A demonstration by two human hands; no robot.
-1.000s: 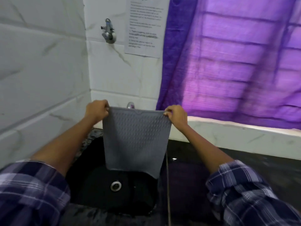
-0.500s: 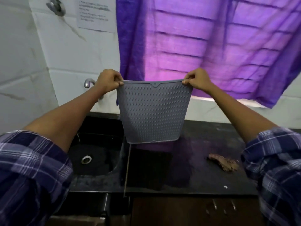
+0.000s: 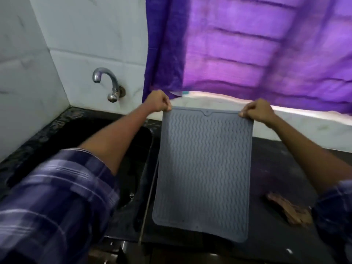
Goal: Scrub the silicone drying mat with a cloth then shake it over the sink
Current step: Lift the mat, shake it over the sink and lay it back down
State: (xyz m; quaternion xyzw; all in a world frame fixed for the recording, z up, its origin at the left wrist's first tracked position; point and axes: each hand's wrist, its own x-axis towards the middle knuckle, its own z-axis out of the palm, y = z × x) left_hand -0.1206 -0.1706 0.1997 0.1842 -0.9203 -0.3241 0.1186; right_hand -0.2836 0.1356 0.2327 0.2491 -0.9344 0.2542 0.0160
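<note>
The grey silicone drying mat [image 3: 204, 168] with wavy ridges stretches over the dark countertop [image 3: 270, 187], to the right of the sink [image 3: 133, 168]. My left hand [image 3: 158, 101] pinches its far left corner. My right hand [image 3: 256, 110] pinches its far right corner. The mat's near edge curls slightly near the counter's front; whether it touches the counter I cannot tell. A brown cloth [image 3: 289, 210] lies crumpled on the counter to the right of the mat.
A chrome tap [image 3: 108, 82] sticks out of the white tiled wall above the black sink. A purple curtain [image 3: 247, 44] hangs behind the counter over a white ledge [image 3: 304, 126].
The mat has been carried from over the sink rightward to over the counter and lowered from hanging upright to lying nearly flat. Both hands kept their grip on the top corners.
</note>
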